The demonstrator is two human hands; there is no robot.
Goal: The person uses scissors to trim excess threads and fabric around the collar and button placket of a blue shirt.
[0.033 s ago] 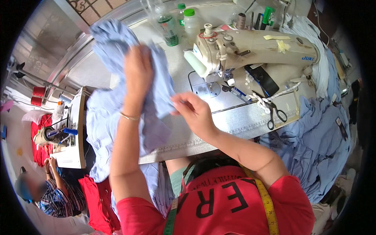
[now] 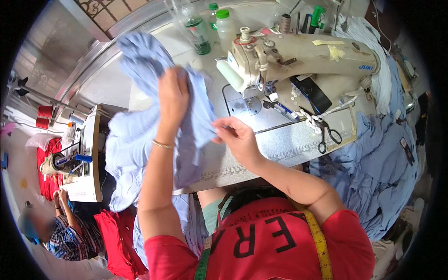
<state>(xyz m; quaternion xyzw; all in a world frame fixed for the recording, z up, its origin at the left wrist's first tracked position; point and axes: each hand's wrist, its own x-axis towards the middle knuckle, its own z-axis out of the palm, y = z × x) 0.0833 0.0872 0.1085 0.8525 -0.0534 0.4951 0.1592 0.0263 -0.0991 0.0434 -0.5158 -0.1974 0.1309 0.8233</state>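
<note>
A light blue cloth garment (image 2: 133, 137) hangs from the table's left part, bunched and folded over itself. My left hand (image 2: 173, 95) is closed on its upper part, with a bunched section standing up beyond the knuckles. At the garment's right edge, the thumb and fingers of my right hand (image 2: 239, 140) pinch a corner of the cloth. Just right of the cloth stands a cream sewing machine (image 2: 303, 56), its needle plate (image 2: 247, 106) bare of fabric. The garment hides the table under my left hand.
Black scissors (image 2: 329, 136), a phone (image 2: 311, 95) and a pen (image 2: 285, 111) lie beside the machine. Bottles (image 2: 226, 29) stand behind it. More blue garments (image 2: 373, 163) are heaped at right. A co-worker (image 2: 70, 233) sits at lower left near another machine (image 2: 63, 161).
Both my hands have shifted slightly to the right, carrying the blue garment along. My left hand and the bunched top of the cloth have also come a little lower.
</note>
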